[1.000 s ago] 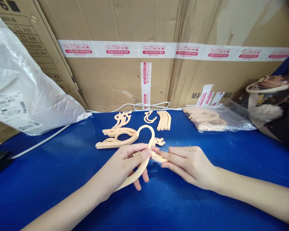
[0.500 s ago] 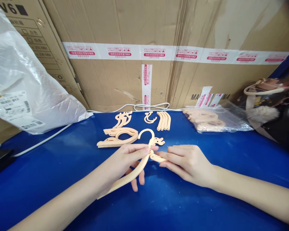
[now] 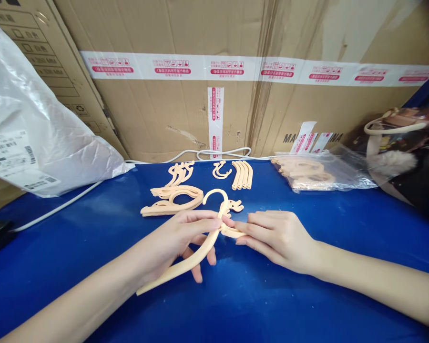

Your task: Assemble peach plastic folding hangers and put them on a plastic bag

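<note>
A cream plastic hanger with a curved hook at its top is held above the blue table. My left hand pinches it just below the hook, and its long arm slopes down toward my left wrist. My right hand grips a short hanger arm that meets the rest at the joint under the hook; my fingers cover its outer end. Just behind the hook lies a small cream piece with rounded prongs, partly hidden.
Folded hanger parts, several hooks, loose hooks and several curved arms lie behind my hands. A clear bag of parts, a white parcel, a cable, a dark bag and large cartons surround the blue table.
The view has shifted slightly, so the parcel and parts sit a little higher and further left. Both hands keep their grip, and the short arm shows a slightly different tilt.
</note>
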